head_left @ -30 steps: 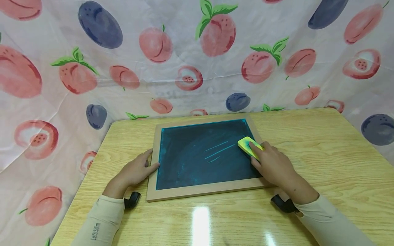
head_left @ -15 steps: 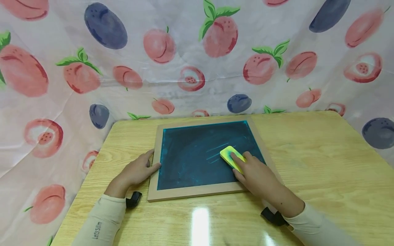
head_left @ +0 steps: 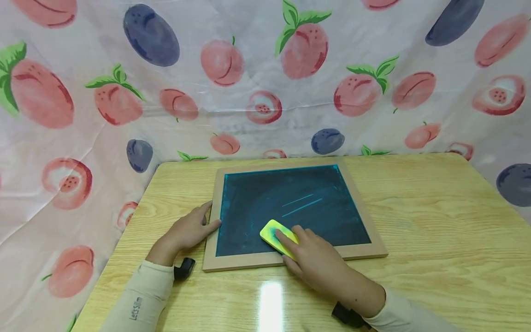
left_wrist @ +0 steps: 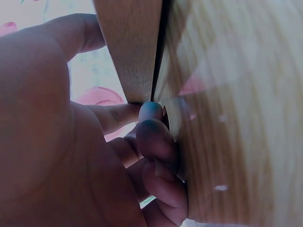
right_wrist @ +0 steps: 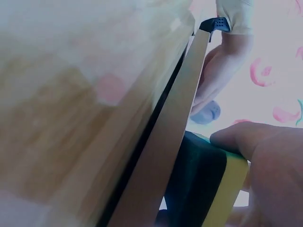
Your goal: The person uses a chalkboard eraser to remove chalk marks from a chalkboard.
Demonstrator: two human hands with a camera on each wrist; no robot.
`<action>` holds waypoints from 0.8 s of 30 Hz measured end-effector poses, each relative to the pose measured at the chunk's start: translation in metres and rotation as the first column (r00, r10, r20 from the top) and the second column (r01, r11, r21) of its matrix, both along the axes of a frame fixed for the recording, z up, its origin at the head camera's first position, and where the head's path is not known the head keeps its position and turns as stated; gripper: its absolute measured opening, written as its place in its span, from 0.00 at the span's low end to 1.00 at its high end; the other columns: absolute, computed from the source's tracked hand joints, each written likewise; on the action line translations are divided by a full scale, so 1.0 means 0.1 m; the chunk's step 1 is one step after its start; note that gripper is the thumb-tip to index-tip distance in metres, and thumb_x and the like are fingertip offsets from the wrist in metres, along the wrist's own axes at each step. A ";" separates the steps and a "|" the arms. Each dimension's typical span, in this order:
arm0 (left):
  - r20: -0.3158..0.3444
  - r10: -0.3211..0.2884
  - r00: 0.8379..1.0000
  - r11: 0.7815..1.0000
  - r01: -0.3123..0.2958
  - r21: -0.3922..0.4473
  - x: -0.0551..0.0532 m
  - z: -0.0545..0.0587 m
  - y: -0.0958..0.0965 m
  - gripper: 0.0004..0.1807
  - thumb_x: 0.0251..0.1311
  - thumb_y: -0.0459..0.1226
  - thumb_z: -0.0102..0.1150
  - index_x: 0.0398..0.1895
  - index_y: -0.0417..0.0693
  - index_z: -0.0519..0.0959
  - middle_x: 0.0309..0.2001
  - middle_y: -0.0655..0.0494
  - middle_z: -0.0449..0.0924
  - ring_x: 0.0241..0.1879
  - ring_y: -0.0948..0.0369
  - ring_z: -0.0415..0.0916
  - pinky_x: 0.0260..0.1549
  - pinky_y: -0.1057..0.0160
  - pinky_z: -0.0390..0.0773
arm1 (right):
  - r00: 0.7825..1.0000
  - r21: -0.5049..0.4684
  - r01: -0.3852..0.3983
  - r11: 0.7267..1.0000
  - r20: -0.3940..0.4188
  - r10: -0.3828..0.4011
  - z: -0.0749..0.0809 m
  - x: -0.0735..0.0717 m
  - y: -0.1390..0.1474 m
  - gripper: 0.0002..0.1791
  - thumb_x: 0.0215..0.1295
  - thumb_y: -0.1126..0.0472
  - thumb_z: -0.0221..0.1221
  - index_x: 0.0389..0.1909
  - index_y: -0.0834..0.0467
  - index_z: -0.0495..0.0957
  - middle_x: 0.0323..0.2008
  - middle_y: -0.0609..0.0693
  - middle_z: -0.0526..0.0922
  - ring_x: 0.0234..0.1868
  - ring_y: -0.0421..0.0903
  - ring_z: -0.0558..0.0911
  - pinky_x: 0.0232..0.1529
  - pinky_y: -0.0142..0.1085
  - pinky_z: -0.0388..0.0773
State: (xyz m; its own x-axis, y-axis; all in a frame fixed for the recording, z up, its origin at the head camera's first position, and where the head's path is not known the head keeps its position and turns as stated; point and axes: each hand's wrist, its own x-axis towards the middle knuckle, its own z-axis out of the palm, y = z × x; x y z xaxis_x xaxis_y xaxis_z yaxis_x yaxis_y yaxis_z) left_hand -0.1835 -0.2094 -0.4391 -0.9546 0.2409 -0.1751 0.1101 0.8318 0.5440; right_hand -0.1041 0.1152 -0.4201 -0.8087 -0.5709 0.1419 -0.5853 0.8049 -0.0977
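A wood-framed chalkboard (head_left: 253, 193) lies slightly askew on the table, with two slanted light-blue chalk lines (head_left: 302, 207) and faint blue smears on its dark face. My right hand (head_left: 317, 258) grips a yellow-and-black chalkboard eraser (head_left: 269, 227), its dark side down near the board's lower edge. One finger lies along the eraser's blue-stained yellow top. In the right wrist view the dark layer of the eraser (right_wrist: 196, 175) meets the wooden frame. My left hand (head_left: 186, 233) holds the frame's left side, thumb over the top and curled fingers (left_wrist: 156, 142) at its lower edge.
The light wooden table (head_left: 435, 221) extends around the board, with a bright reflection near its front. Behind and to the left hangs a fruit-print cloth (head_left: 232, 110). A black wrist mount (head_left: 184, 269) sits at the left wrist.
My right hand has swept the eraser left and toward the board's front edge. The short lowest chalk line is gone. My left hand stays at the frame, while the head view shifts slightly.
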 end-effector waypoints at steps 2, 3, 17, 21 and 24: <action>-0.014 -0.003 1.000 1.000 0.002 -0.022 -0.01 0.00 0.01 0.40 0.61 0.60 0.45 0.72 0.56 0.47 0.66 0.52 0.60 0.61 0.53 0.64 0.55 0.47 0.66 | 1.000 0.011 0.012 1.000 -0.001 -0.012 0.00 -0.01 -0.01 0.28 0.64 0.46 0.52 0.66 0.43 0.63 0.45 0.51 0.70 0.32 0.41 0.68 0.31 0.34 0.69; -0.017 -0.005 1.000 0.999 0.004 -0.036 -0.01 0.00 0.01 0.41 0.61 0.60 0.45 0.72 0.56 0.47 0.63 0.51 0.64 0.57 0.54 0.68 0.51 0.48 0.69 | 1.000 0.019 0.019 1.000 -0.004 -0.019 0.00 -0.01 -0.01 0.29 0.64 0.46 0.52 0.66 0.43 0.63 0.45 0.51 0.70 0.32 0.42 0.69 0.31 0.35 0.70; 0.007 0.014 1.000 0.997 -0.013 -0.070 -0.06 0.00 0.05 0.41 0.60 0.60 0.46 0.72 0.56 0.48 0.32 0.53 0.69 0.25 0.61 0.68 0.23 0.63 0.67 | 0.976 0.077 0.179 0.981 -0.140 -0.167 0.10 -0.24 0.40 0.29 0.53 0.48 0.61 0.58 0.47 0.73 0.33 0.54 0.75 0.21 0.43 0.70 0.19 0.35 0.66; 0.011 0.011 1.000 0.998 -0.010 -0.069 -0.05 0.00 0.03 0.41 0.60 0.61 0.46 0.72 0.56 0.48 0.39 0.53 0.71 0.32 0.60 0.72 0.30 0.61 0.70 | 0.970 0.058 0.227 0.972 -0.102 -0.221 0.13 -0.34 0.61 0.28 0.53 0.50 0.61 0.58 0.48 0.74 0.33 0.55 0.76 0.20 0.43 0.69 0.16 0.33 0.62; 0.005 0.007 1.000 0.999 -0.007 -0.049 -0.03 0.00 0.02 0.41 0.60 0.61 0.45 0.72 0.57 0.47 0.51 0.52 0.72 0.45 0.56 0.74 0.41 0.54 0.73 | 0.963 0.052 0.266 0.963 -0.068 -0.262 0.16 -0.42 0.75 0.28 0.54 0.50 0.60 0.58 0.50 0.74 0.34 0.56 0.77 0.21 0.44 0.70 0.15 0.33 0.62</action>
